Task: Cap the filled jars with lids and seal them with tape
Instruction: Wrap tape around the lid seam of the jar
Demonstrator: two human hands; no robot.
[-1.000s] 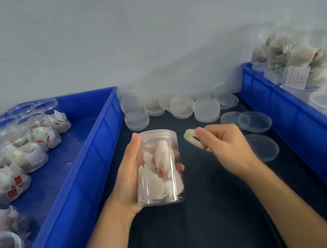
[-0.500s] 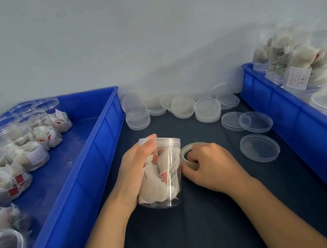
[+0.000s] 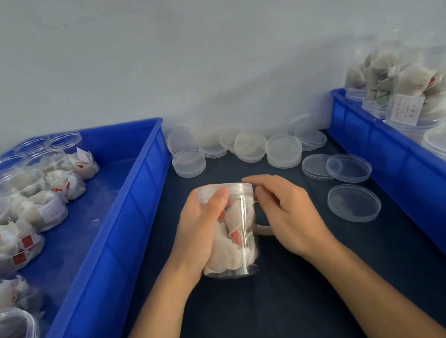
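honestly, lid's (image 3: 224, 189) on this jar (image 3: 229, 233), left hand (image 3: 200, 229) wrapped round it, right hand (image 3: 288, 214) holding the tape roll (image 3: 263, 230) against it. taping barely begun, open jars (image 3: 15, 186) wait in the left bin (image 3: 124, 211).

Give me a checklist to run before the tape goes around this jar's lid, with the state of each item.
1. Lid on the jar: ok, it sits on top.
2. Jar held steady: ok, the left hand grips its side.
3. Jar filled: ok, white sachets show through the wall.
4. Tape roll at hand: ok, it is at the right hand, close beside the jar.
5. Tape end stuck to the lid seam: cannot tell, the right fingers are blurred there.
6. Lid fully seated all round: cannot tell, the far side is hidden.
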